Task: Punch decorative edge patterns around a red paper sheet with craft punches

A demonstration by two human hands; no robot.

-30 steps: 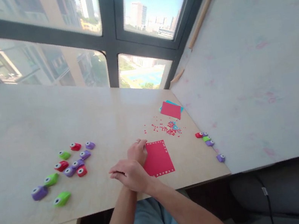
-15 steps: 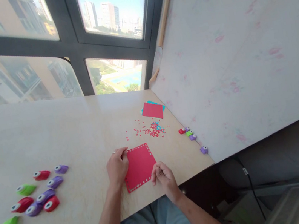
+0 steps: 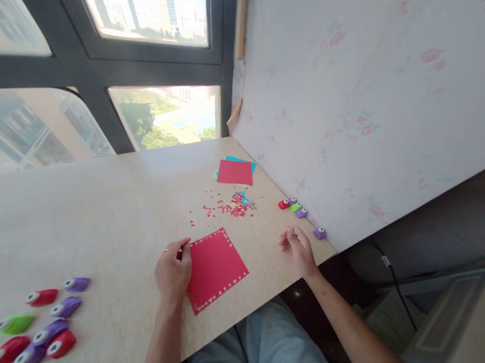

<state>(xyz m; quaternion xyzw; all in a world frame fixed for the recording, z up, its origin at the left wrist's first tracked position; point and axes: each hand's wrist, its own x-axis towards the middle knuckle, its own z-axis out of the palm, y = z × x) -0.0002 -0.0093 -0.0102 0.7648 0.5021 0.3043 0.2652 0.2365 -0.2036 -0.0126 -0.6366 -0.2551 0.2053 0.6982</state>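
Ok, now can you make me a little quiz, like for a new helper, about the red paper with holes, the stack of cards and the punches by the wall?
1. True or false: the left hand covers part of the holed red sheet.
2. What colour is the top of the stack of cards? A) purple B) red C) white
3. How many of the punches along the wall are green?

Key: 1. True. 2. B. 3. One.

No readable text. White tag [image 3: 385,260] on thin black cable [image 3: 398,288]: too small to read. Red, green, purple plastic punches [image 3: 62,345]: dark top marks, illegible.
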